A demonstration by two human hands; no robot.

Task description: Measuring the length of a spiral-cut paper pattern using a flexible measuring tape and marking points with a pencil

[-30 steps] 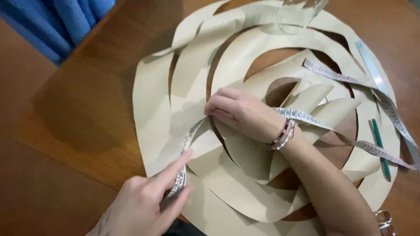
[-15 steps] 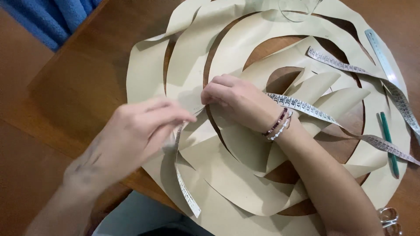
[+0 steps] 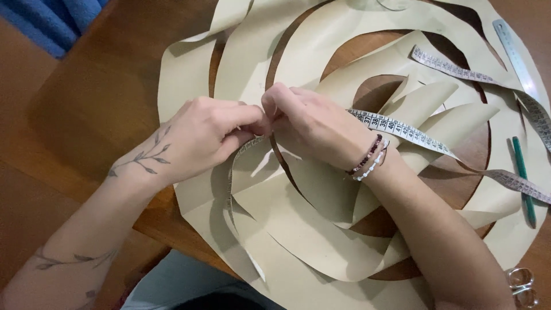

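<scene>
Both hands meet over wide curved strips of tan pattern paper [image 3: 321, 229] spread on a wooden table [image 3: 97, 97]. My left hand [image 3: 201, 135] pinches a white measuring tape [image 3: 402, 129] against the paper near the middle. Fingertip to fingertip with it, my right hand [image 3: 313, 123] presses the same tape down. The tape runs under my right wrist, which wears bead bracelets, and loops off to the right. Another stretch of the tape hangs down along a paper edge below my left hand.
A green pencil [image 3: 523, 181] lies on the paper at the right. A clear ruler [image 3: 513, 54] rests at the top right. Metal scissor handles [image 3: 522, 285] show at the bottom right corner. Blue cloth [image 3: 51, 20] sits off the table's top left.
My left hand has come up from the lower tape end to meet my right hand at the middle. The view has shifted closer.
</scene>
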